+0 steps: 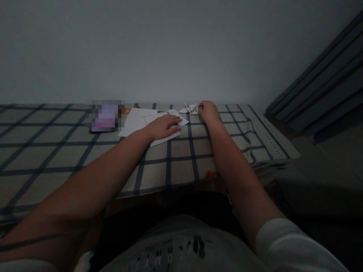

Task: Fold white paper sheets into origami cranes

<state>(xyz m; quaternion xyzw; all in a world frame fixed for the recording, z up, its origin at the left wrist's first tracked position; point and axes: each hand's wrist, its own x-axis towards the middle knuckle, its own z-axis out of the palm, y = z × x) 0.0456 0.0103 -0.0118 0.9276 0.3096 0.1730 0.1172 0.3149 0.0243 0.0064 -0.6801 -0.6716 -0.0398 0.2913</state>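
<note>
My left hand [164,127] lies flat with fingers spread, palm down on white paper. Beneath and around it are a sheet of white paper [136,119] and a folded or cut paper piece [183,120] with a pointed end. At the back of the table, my right hand [209,111] is closed, thumb and fingers pinched at the edge of a small heap of crumpled paper scraps [190,108]. It seems to grip a scrap there, though the fingers partly hide it.
A checked cloth [181,162] covers the table, which meets a plain wall. To the left lies a phone [104,118], its screen blurred, with an orange object [126,110] beside it. Something orange [211,174] shows at the front edge. A grey curtain [320,75] hangs at right.
</note>
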